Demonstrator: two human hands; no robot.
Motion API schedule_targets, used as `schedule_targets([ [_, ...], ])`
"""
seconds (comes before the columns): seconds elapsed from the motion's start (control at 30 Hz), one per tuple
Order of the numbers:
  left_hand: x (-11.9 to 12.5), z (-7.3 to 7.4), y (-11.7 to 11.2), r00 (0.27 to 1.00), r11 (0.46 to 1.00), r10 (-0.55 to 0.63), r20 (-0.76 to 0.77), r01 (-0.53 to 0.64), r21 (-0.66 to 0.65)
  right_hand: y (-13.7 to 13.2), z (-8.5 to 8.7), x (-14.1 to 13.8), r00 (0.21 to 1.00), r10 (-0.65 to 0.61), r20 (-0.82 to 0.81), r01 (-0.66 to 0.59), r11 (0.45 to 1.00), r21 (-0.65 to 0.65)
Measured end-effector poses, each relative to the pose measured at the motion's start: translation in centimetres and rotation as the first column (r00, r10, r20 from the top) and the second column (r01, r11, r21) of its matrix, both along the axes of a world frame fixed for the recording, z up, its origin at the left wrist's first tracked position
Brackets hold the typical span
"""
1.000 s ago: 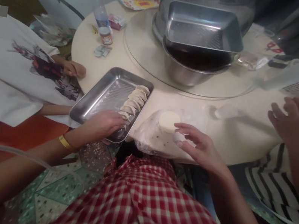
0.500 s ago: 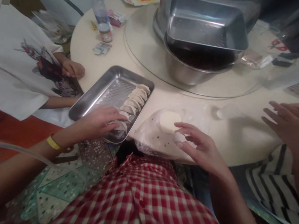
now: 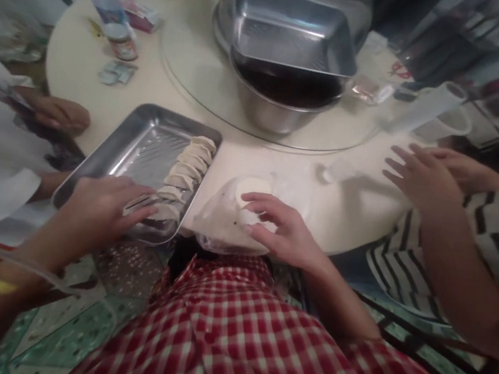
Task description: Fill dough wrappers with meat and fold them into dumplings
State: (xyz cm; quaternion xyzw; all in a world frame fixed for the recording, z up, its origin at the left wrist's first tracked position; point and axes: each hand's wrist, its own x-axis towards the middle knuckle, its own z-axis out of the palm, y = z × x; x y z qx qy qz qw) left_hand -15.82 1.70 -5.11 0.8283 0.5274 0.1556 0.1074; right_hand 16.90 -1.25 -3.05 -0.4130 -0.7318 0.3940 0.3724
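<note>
Over the near left part of a metal tray [image 3: 110,148] is my left hand [image 3: 105,204], its thumb and fingers parted and nothing between them. Along the tray's right side lies a row of several dumplings [image 3: 194,158]; the nearest dumpling [image 3: 166,212] is just right of my left thumb. My right hand [image 3: 283,228] has loosely bent fingers, with a gap between thumb and forefinger. Its fingertips touch or hover at the edge of pale round dumpling wrappers [image 3: 252,185], which lie on a clear plastic bag [image 3: 215,219]. My hand hides part of them.
A metal basin [image 3: 275,115] with another tray [image 3: 297,45] on top stands on the glass turntable [image 3: 182,73]. A bottle [image 3: 103,0] and jar [image 3: 121,41] stand at the left. Other people's hands [image 3: 63,114] are left and right [image 3: 423,178].
My left hand has drawn back left from the nearest dumpling, its fingers parting. My right hand stays by the wrappers. The camera view has turned, so the table appears shifted left.
</note>
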Motion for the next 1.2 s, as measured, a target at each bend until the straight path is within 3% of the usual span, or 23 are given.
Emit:
schedule_targets([
  [0.07,2.6,1.3,-1.5,0.954,0.996,0.022,0.298,0.004,-0.086,0.1,0.5,-0.9,1.0,0.009,-0.001,-0.009,0.999,0.035],
  [0.1,4.4,1.8,-2.3,0.887,0.981,0.064,0.458,0.028,-0.192,0.2,0.9,-1.3,1.0,0.014,0.007,-0.015,0.998,0.063],
  [0.17,8.4,2.2,-3.9,0.654,0.885,0.26,0.71,0.132,-0.446,0.1,1.8,-2.1,0.999,0.01,0.05,-0.016,0.992,0.128],
  [0.2,10.4,2.1,-4.5,0.479,0.838,0.358,0.801,0.214,-0.502,0.1,2.2,-2.5,0.996,-0.004,0.091,-0.012,0.985,0.173],
  [0.27,13.6,1.7,-5.2,0.183,0.762,0.511,0.84,0.356,-0.541,-0.2,2.6,-2.9,0.975,-0.06,0.213,-0.002,0.96,0.28],
  [0.3,14.7,1.4,-5.4,0.079,0.75,0.551,0.831,0.389,-0.535,-0.3,2.7,-2.9,0.954,-0.103,0.281,0.004,0.944,0.33],
  [0.4,15.9,0.9,-5.3,-0.1,0.723,0.617,0.781,0.464,-0.512,-1.0,2.3,-2.3,0.909,-0.199,0.367,0.025,0.904,0.426],
  [0.5,15.6,1.0,-5.2,-0.161,0.674,0.668,0.726,0.543,-0.501,-1.6,1.8,-1.1,0.94,-0.217,0.263,0.082,0.893,0.443],
  [0.6,15.3,1.4,-5.2,-0.172,0.635,0.699,0.694,0.596,-0.491,-1.8,1.7,-0.1,0.95,-0.251,0.187,0.139,0.873,0.468],
  [0.7,15.5,1.5,-5.3,-0.167,0.616,0.711,0.683,0.617,-0.49,-1.8,1.7,0.1,0.953,-0.225,0.201,0.105,0.872,0.479],
  [0.9,16.0,0.7,-5.6,-0.165,0.651,0.66,0.733,0.613,-0.448,-1.7,1.7,-0.1,0.942,-0.186,0.28,0.018,0.86,0.511],
  [1.07,16.4,0.8,-5.5,-0.118,0.648,0.665,0.737,0.582,-0.492,-1.8,1.4,0.1,0.939,-0.226,0.26,0.055,0.844,0.534],
  [1.2,16.9,0.8,-5.2,-0.142,0.681,0.647,0.749,0.55,-0.484,-1.6,0.9,0.0,0.922,-0.248,0.297,0.033,0.815,0.578],
])
